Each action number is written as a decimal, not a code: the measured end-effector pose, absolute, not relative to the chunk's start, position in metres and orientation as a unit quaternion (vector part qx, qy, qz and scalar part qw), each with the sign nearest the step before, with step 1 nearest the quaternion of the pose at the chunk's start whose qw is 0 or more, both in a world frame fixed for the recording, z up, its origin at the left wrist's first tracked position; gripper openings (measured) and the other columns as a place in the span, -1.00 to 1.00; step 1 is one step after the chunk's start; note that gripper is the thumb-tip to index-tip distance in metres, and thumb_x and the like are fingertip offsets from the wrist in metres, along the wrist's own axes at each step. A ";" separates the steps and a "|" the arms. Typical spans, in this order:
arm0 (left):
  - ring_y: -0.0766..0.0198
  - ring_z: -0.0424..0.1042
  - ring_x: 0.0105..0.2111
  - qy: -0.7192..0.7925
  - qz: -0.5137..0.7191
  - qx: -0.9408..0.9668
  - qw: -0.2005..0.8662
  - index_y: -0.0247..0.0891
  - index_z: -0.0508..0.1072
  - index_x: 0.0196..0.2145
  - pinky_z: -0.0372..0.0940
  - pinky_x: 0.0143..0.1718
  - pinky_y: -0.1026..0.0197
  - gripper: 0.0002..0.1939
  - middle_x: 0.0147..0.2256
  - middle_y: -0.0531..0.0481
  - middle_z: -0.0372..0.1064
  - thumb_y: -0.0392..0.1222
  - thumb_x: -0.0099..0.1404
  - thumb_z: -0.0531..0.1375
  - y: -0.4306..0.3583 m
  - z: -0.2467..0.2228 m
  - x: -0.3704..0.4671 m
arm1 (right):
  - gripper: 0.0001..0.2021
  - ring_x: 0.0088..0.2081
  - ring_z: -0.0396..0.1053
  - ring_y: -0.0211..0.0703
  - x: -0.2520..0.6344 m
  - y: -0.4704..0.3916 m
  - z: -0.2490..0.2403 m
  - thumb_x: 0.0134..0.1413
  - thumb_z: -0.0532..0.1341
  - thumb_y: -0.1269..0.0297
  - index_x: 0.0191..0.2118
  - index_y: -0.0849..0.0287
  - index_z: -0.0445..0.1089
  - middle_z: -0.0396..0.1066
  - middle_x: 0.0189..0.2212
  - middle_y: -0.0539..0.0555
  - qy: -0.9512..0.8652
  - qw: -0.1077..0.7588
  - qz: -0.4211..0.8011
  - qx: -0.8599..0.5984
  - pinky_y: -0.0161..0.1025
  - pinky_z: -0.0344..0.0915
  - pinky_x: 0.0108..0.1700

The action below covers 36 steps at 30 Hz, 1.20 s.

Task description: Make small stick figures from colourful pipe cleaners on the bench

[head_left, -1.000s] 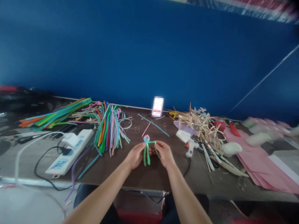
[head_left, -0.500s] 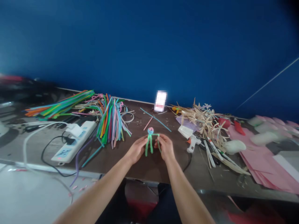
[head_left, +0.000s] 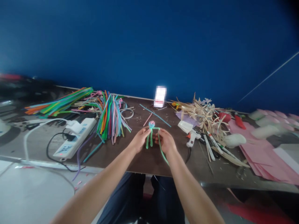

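A small pipe cleaner figure (head_left: 151, 140) is held over the table between my two hands, with green legs hanging down and a blue and pink coiled head (head_left: 151, 124) at the top. My left hand (head_left: 141, 139) pinches the figure at its left side, just below the head. With bent fingers, my right hand (head_left: 166, 141) grips the green pipe cleaner (head_left: 162, 152) that runs out sideways from the body. Its long loose end curves down beside my right wrist. My fingertips partly hide where the green pieces join.
Bundles of coloured pipe cleaners (head_left: 113, 116) and a white power strip (head_left: 76, 137) lie left. A lit, blurred-out screen (head_left: 160, 96) stands by the blue wall. On the right are a glue gun (head_left: 193, 137), dry straw-like strips (head_left: 198, 113), markers (head_left: 213, 143) and pink sheets (head_left: 259, 161).
The green pipe cleaner's long end now shows curving below my right hand; before, only a short part was seen. Both hands still grip the figure, a little higher in view.
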<state>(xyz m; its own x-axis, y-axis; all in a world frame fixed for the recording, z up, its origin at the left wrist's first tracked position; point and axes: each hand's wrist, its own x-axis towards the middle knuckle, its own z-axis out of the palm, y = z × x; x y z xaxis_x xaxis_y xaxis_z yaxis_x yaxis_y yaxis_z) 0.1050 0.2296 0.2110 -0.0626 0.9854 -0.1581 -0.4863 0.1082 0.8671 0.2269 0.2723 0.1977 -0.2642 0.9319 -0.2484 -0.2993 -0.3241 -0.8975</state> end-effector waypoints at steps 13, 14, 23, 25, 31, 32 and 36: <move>0.49 0.19 -0.77 0.466 0.595 0.196 0.625 -0.38 0.38 -0.49 0.12 -0.73 0.38 -0.83 -0.61 0.05 0.35 -0.29 -0.07 0.28 0.230 0.213 0.120 | -0.92 -0.54 0.28 -0.27 0.239 0.253 0.214 -0.20 0.22 0.31 -0.51 0.18 0.43 0.39 -0.55 -0.02 -0.581 0.447 0.511 -0.450 -0.34 0.21 -0.45; 0.50 0.19 -0.77 0.469 0.590 0.190 0.629 -0.37 0.37 -0.49 0.13 -0.73 0.39 -0.86 -0.61 0.06 0.34 -0.30 -0.05 0.26 0.230 0.212 0.119 | -0.93 -0.49 0.29 -0.25 0.241 0.253 0.215 -0.19 0.21 0.32 -0.52 0.17 0.43 0.40 -0.53 -0.01 -0.605 0.448 0.481 -0.448 -0.33 0.22 -0.38; 0.51 0.17 -0.77 0.470 0.529 0.193 0.680 -0.35 0.34 -0.55 0.12 -0.74 0.42 -0.96 -0.66 0.09 0.28 -0.33 0.00 0.15 0.235 0.218 0.106 | -0.82 -0.30 0.36 -0.21 0.249 0.261 0.224 0.03 0.05 0.39 -0.29 0.16 0.38 0.43 -0.34 0.05 -0.835 0.306 0.255 -0.380 -0.34 0.21 -0.25; 0.47 0.20 -0.76 0.479 0.518 0.211 0.677 -0.35 0.33 -0.57 0.12 -0.74 0.41 -0.97 -0.67 0.07 0.29 -0.35 -0.03 0.15 0.234 0.222 0.102 | -0.85 -0.36 0.36 -0.23 0.250 0.266 0.229 0.01 0.07 0.39 -0.35 0.18 0.38 0.43 -0.40 0.02 -0.847 0.272 0.258 -0.378 -0.36 0.21 -0.30; 0.37 0.29 -0.74 0.517 0.512 0.262 0.633 -0.38 0.35 -0.61 0.11 -0.75 0.38 -0.95 -0.67 -0.03 0.36 -0.37 -0.13 0.19 0.229 0.228 0.096 | -0.90 -0.41 0.36 -0.26 0.247 0.271 0.242 -0.06 0.11 0.43 -0.40 0.17 0.37 0.43 -0.47 -0.02 -0.858 0.236 0.241 -0.387 -0.39 0.19 -0.36; 0.37 0.28 -0.75 0.524 0.520 0.268 0.619 -0.38 0.34 -0.62 0.09 -0.75 0.38 -0.94 -0.68 -0.02 0.36 -0.38 -0.15 0.20 0.228 0.228 0.096 | -0.90 -0.40 0.36 -0.24 0.246 0.269 0.244 -0.07 0.12 0.44 -0.41 0.18 0.37 0.43 -0.46 0.00 -0.858 0.236 0.230 -0.394 -0.37 0.19 -0.35; 0.42 0.23 -0.77 0.538 0.573 0.277 0.553 -0.35 0.32 -0.63 0.05 -0.74 0.39 -0.89 -0.72 0.06 0.32 -0.40 -0.20 0.22 0.228 0.226 0.100 | -0.88 -0.35 0.34 -0.15 0.238 0.252 0.248 -0.07 0.10 0.46 -0.39 0.18 0.35 0.40 -0.40 0.08 -0.853 0.252 0.160 -0.428 -0.31 0.18 -0.32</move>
<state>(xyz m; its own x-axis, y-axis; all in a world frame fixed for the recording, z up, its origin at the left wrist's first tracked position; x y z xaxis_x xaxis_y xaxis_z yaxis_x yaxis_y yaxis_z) 0.0996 0.2275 0.2261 -0.2348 0.9314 -0.2782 -0.3363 0.1907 0.9222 0.2384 0.2520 0.2479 -0.5061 0.8110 0.2935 0.6496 0.5822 -0.4889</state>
